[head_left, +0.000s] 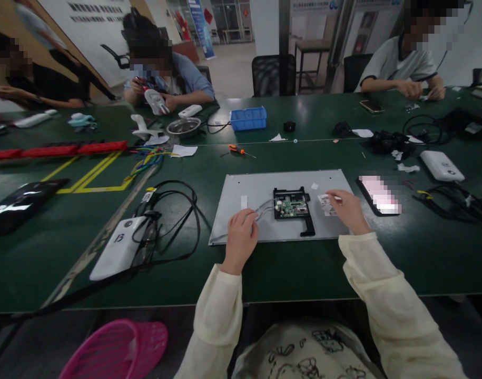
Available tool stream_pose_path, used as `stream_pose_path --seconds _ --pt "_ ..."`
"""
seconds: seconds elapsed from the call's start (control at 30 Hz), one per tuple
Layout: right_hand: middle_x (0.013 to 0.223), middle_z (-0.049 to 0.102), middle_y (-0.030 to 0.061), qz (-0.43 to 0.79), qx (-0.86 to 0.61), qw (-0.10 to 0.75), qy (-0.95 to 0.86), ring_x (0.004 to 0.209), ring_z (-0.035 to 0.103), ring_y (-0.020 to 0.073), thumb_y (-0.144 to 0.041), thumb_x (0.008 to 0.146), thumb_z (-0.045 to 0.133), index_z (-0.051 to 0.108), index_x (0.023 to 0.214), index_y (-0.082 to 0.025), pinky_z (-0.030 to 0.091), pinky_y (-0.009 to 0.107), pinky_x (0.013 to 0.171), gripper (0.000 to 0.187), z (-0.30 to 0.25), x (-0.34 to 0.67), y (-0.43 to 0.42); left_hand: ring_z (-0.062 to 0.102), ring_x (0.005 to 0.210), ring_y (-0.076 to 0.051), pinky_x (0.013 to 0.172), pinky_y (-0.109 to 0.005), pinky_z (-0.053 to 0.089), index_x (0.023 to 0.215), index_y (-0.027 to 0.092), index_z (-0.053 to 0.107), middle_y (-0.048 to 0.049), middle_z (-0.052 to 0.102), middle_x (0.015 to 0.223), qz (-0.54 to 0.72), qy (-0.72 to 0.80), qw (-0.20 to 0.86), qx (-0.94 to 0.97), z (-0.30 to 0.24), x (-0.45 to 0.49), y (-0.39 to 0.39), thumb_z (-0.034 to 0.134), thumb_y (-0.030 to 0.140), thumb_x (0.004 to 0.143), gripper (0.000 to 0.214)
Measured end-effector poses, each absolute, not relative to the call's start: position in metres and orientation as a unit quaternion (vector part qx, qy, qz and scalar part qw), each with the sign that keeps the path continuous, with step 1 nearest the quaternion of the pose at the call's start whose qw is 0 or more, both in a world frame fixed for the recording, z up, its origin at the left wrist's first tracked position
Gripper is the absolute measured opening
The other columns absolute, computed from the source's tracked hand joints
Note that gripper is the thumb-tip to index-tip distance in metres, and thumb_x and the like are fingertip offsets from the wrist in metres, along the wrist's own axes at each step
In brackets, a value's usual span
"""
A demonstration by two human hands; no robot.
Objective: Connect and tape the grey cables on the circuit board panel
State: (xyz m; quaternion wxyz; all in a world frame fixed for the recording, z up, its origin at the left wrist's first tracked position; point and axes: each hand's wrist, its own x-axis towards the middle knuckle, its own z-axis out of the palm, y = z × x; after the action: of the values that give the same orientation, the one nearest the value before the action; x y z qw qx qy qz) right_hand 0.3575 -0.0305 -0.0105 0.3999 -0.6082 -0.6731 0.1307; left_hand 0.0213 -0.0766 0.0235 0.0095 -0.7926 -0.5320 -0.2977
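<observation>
In front of me a grey flat panel (252, 189) lies on the table. A green circuit board (294, 207) sits in a black plastic frame (307, 225) on it. Grey cables (265, 207) run from the board's left side. My left hand (241, 234) is closed around these cables, at the panel's left part; its fingertips partly hide them. At the right part of the panel, my right hand (349, 209) pinches the edge of a white printed label (326, 205) with thumb and forefinger. A small white paper piece (314, 186) and a white strip (244, 201) lie on the panel.
Right of the panel lies a phone (379, 196). A white power bank (120, 247) with black cables (193, 205) is at left. Beyond are an orange screwdriver (236, 149), a blue basket (248, 119) and a metal bowl (183, 127). Several people sit across the table.
</observation>
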Motion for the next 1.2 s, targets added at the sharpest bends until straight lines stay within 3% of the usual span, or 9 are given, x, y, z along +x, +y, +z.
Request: stream_pose_path --seconds 0.37,0.53,0.67,0.8,1.0,1.2 --pt "0.115 0.063 0.0143 0.047 -0.579 0.387 -0.716 0.112 0.055 0.0273 -0.032 0.090 0.045 0.065 0.108 -0.016 0.042 0.047 0.101 0.031 -0.017 0.344 -0.031 0.054 0.111 -0.022 0.099 -0.040 0.042 0.112 0.019 0.056 -0.0076 0.060 0.116 -0.284 -0.543 -0.015 -0.790 0.022 0.028 -0.077 0.045 0.009 0.087 0.030" --pt "0.133 0.053 0.0154 0.053 -0.541 0.387 -0.744 0.130 0.042 0.0272 -0.043 0.094 0.040 0.056 0.126 -0.017 0.033 0.048 0.110 0.044 -0.007 0.312 -0.027 0.049 0.122 -0.025 0.102 -0.042 0.041 0.134 0.019 0.042 -0.0123 0.051 0.132 -0.253 -0.540 -0.036 -0.802 0.039 0.067 -0.061 0.048 0.021 0.089 0.045" --pt "0.150 0.036 0.0138 0.102 -0.499 0.308 -0.804 0.142 0.027 0.0268 -0.052 0.095 0.034 0.040 0.142 -0.019 0.027 0.048 0.114 0.058 0.006 0.285 -0.017 0.043 0.130 -0.030 0.103 -0.046 0.039 0.142 0.012 0.029 -0.0198 0.042 0.141 -0.219 -0.544 -0.064 -0.808 0.040 0.095 -0.028 0.043 0.037 0.093 0.057" --pt "0.156 0.025 0.0139 0.086 -0.504 0.225 -0.829 0.145 0.015 0.0318 -0.057 0.093 0.035 0.038 0.144 -0.021 0.019 0.055 0.114 0.062 0.000 0.276 -0.008 0.031 0.139 -0.028 0.111 -0.048 0.028 0.144 0.015 0.028 -0.0176 0.033 0.150 -0.196 -0.507 -0.054 -0.838 0.025 0.093 -0.002 0.043 0.039 0.093 0.058" --pt "0.155 0.026 0.0184 0.122 -0.501 0.235 -0.824 0.143 0.025 0.0312 -0.059 0.093 0.033 0.036 0.145 -0.019 0.027 0.053 0.111 0.066 -0.015 0.277 -0.005 0.032 0.140 -0.024 0.112 -0.043 0.029 0.144 0.014 0.028 -0.0163 0.037 0.149 -0.201 -0.473 -0.096 -0.852 0.008 0.075 0.004 0.035 0.045 0.096 0.057" --pt "0.154 0.028 0.0163 0.120 -0.511 0.250 -0.814 0.139 0.032 0.0328 -0.059 0.092 0.036 0.037 0.144 -0.021 0.031 0.051 0.110 0.065 -0.013 0.275 -0.008 0.037 0.137 -0.026 0.111 -0.043 0.033 0.143 0.012 0.032 -0.0184 0.035 0.150 -0.195 -0.470 -0.105 -0.855 0.004 0.076 0.004 0.039 0.042 0.095 0.057"
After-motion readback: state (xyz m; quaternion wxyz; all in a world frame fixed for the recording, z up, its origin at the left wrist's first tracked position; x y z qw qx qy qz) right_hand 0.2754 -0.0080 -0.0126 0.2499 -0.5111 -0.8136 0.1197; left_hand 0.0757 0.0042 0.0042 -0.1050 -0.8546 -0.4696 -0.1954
